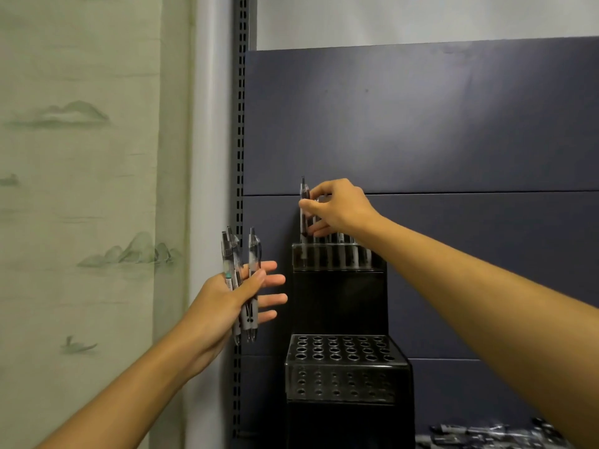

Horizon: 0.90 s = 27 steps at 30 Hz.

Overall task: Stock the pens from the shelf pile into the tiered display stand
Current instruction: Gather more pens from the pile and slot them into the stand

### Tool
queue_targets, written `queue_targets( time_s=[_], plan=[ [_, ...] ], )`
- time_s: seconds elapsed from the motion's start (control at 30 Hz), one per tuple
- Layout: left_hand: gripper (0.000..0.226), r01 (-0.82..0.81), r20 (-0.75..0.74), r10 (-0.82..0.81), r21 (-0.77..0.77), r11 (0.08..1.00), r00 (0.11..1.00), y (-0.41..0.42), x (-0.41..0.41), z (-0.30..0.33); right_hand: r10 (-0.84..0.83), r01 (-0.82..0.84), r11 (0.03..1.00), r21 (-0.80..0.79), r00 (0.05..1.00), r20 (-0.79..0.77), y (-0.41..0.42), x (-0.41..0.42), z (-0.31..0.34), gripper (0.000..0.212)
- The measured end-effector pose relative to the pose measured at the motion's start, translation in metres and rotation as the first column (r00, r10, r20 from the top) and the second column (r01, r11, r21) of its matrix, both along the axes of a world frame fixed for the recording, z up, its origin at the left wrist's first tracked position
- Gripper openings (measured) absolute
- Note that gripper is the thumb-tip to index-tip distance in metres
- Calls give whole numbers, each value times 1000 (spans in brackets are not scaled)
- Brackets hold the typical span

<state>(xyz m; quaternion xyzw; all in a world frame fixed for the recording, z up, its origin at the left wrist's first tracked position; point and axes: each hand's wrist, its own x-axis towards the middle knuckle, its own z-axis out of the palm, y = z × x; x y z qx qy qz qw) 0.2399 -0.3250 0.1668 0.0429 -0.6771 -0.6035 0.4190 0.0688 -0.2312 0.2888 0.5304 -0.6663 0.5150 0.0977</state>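
A black tiered display stand (340, 303) with rows of round holes stands against the dark blue back panel. Its upper tier (337, 257) holds several pens upright. My right hand (337, 209) pinches one clear pen (304, 202) upright over the leftmost hole of that upper tier. To the left of the stand, my left hand (240, 296) grips a bunch of several clear and grey pens (246, 280), thumb across them, the other fingers stretched out. The lower tier (343, 351) shows only bare holes.
A pile of loose pens (486, 435) lies on the shelf at the bottom right, partly behind my right forearm. A slotted shelf upright (240, 157) runs up the left of the panel. A pale printed curtain (81, 189) hangs at the left.
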Motion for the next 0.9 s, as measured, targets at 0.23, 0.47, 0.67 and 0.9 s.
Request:
queue_targets(
  time_s=[0.23,0.47,0.67,0.9],
  plan=[
    [23,29,24,-28,-47,998,999,6,-6,-1,-21,24,993,112,999,-26,2,3,0,14],
    [21,57,-21,-57,15,998,998,12,-6,5,-42,42,998,-41,999,-17,15,1,-9,27],
    [26,85,-32,-85,6,996,996,21,-11,16,218,-217,976,33,975,-37,37,35,-32,26],
    [29,130,-22,-130,-12,991,991,36,-25,19,223,-224,973,47,975,23,38,36,-47,23]
  ],
)
